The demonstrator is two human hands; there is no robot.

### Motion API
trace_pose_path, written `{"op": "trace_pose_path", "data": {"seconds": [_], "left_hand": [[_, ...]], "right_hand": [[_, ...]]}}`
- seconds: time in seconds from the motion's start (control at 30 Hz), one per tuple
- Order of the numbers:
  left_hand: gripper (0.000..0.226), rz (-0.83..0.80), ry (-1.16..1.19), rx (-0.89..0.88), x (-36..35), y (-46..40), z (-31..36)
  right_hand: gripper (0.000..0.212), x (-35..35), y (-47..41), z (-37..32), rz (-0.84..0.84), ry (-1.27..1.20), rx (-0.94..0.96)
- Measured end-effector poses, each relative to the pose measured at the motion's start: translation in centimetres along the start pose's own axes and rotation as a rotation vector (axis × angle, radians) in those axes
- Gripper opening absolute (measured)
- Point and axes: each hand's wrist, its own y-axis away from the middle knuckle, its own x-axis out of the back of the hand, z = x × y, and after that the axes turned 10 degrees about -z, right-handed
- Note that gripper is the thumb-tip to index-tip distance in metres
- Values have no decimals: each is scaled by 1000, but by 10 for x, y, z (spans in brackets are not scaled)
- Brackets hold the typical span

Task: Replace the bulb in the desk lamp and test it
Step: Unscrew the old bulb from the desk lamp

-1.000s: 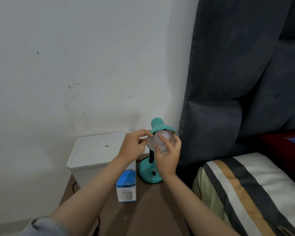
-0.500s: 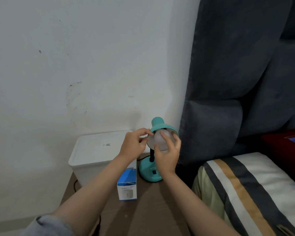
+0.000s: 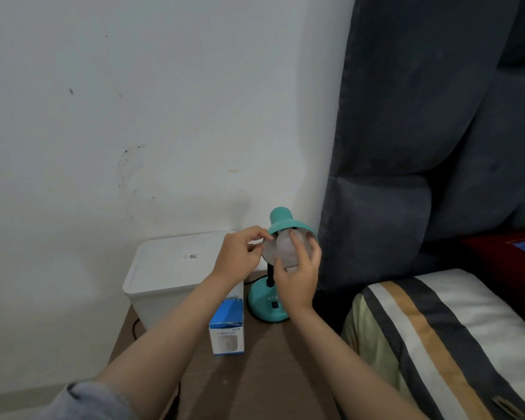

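A small teal desk lamp [image 3: 265,307] stands on the brown bedside table [image 3: 255,377], its shade [image 3: 282,221] tilted toward me. A white bulb [image 3: 285,248] sits inside the shade. My right hand [image 3: 299,277] wraps its fingers around the bulb from below and the right. My left hand [image 3: 240,256] pinches the shade's left rim between thumb and fingers. A blue and white bulb box [image 3: 227,327] stands upright on the table just left of the lamp's base.
A white lidded plastic bin [image 3: 170,274] sits at the back left of the table, against the white wall. A dark grey padded headboard [image 3: 422,147] rises right of the lamp. A striped pillow [image 3: 437,338] lies at lower right. A black cord [image 3: 135,324] runs beside the bin.
My right hand's fingers have shifted slightly around the bulb. My left hand stays on the shade's rim. The view has drifted a little.
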Motion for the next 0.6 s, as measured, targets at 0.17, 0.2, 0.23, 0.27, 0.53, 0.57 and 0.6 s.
{"op": "trace_pose_path", "data": {"seconds": [0.17, 0.2, 0.23, 0.27, 0.53, 0.57, 0.6], "left_hand": [[43, -9, -16, -20, -1, 2, 0], [45, -8, -22, -26, -1, 2, 1], [46, -4, -28, -26, -1, 2, 1], [45, 3, -30, -17, 0, 2, 1], [40, -2, -19, 13, 0, 1, 2], [40, -1, -16, 16, -1, 1, 1], [39, -1, -14, 15, -1, 1, 1]], "right_hand": [[60, -6, 0, -4, 71, -145, -136], [57, -6, -1, -7, 72, -147, -140], [52, -5, -2, -9, 70, -130, -132], [49, -4, -3, -10, 64, -105, -108], [42, 2, 2, 0, 13, -39, 22], [43, 2, 2, -2, 42, -70, -6], [47, 1, 2, -5, 68, -110, -49]]}}
